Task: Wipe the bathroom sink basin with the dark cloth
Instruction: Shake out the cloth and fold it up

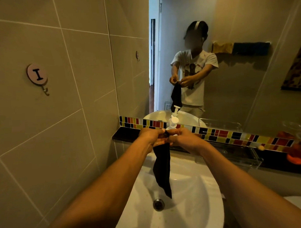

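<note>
A white sink basin (192, 197) fills the lower middle of the head view, with a metal drain (158, 204) at its bottom. Above it the dark cloth (162, 169) hangs straight down, its lower tip near the drain. My left hand (151, 136) and my right hand (183, 138) are close together above the basin, and both pinch the cloth's top edge. The tap is hidden behind my hands and the cloth.
A white pump bottle (173, 120) stands on the dark ledge (125, 136) behind my hands. A clear plastic tray (240, 154) and an orange object (296, 155) sit on the ledge at right. The mirror (229, 60) is above; a wall hook (37, 76) is on the left wall.
</note>
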`<state>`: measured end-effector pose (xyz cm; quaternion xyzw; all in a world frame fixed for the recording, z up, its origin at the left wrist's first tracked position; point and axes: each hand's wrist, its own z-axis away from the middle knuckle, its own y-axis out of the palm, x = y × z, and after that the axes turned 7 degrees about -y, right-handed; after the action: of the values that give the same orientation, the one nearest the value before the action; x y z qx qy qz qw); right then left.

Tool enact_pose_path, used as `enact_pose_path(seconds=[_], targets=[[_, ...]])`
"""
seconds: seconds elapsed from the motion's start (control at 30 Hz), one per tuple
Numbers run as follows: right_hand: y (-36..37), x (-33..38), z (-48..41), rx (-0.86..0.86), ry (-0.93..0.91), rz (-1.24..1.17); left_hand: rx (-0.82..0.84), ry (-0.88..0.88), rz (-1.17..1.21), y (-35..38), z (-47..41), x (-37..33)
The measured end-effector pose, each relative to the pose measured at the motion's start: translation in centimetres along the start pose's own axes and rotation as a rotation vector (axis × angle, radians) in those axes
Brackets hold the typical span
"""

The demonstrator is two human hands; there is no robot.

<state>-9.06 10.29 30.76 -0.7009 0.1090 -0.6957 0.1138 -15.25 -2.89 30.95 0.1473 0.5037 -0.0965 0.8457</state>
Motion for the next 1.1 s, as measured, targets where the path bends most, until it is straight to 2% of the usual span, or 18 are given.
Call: enact_pose_path(seconds=[0.13, 0.2, 0.27, 0.37, 0.4, 0.47, 0.6, 0.73, 0.9, 1.0, 1.1], targets=[[-0.3, 0.2, 0.5, -0.029, -0.043, 0.074, 0.029, 0.001, 0.001, -0.2, 0.0, 0.1], [-0.4, 0.4, 0.8, -0.036, -0.060, 0.136, -0.006, 0.043, -0.086, -0.3, -0.4, 0.0], [-0.5, 0.9, 1.1, -0.019, -0.058, 0.216, -0.045, 0.178, -0.363, -0.6, -0.8, 0.1], [-1.1, 1.7, 1.2, 0.003, -0.057, 0.303, 0.038, 0.424, -0.877, -1.4, -0.9, 0.4], [-1.5, 2.0, 1.1, 0.005, -0.069, 0.321, 0.058, 0.484, -0.997, -1.6, -1.0, 0.6], [-2.5, 2.5, 1.1, -0.007, -0.094, 0.349, 0.059, 0.543, -1.087, -2.1, -0.7, 0.7], [-4.8, 2.7, 1.7, -0.041, -0.085, 0.377, 0.099, 0.486, -0.998, -3.0, -0.5, 0.3], [-5.7, 1.5, 2.6, -0.156, -0.064, 0.419, 0.172, 0.393, -0.870, -3.4, -0.1, -0.2], [-5.3, 0.2, 3.2, -0.385, -0.024, 0.209, 0.229, 0.294, -0.508, -2.3, 0.8, 0.2], [-5.1, -0.6, 3.1, -0.467, -0.006, 0.113, 0.202, 0.325, -0.425, -1.2, 1.2, -0.3], [-4.9, -0.5, 2.9, -0.563, -0.021, 0.053, 0.122, 0.454, -0.461, -0.2, 1.5, -1.7]])
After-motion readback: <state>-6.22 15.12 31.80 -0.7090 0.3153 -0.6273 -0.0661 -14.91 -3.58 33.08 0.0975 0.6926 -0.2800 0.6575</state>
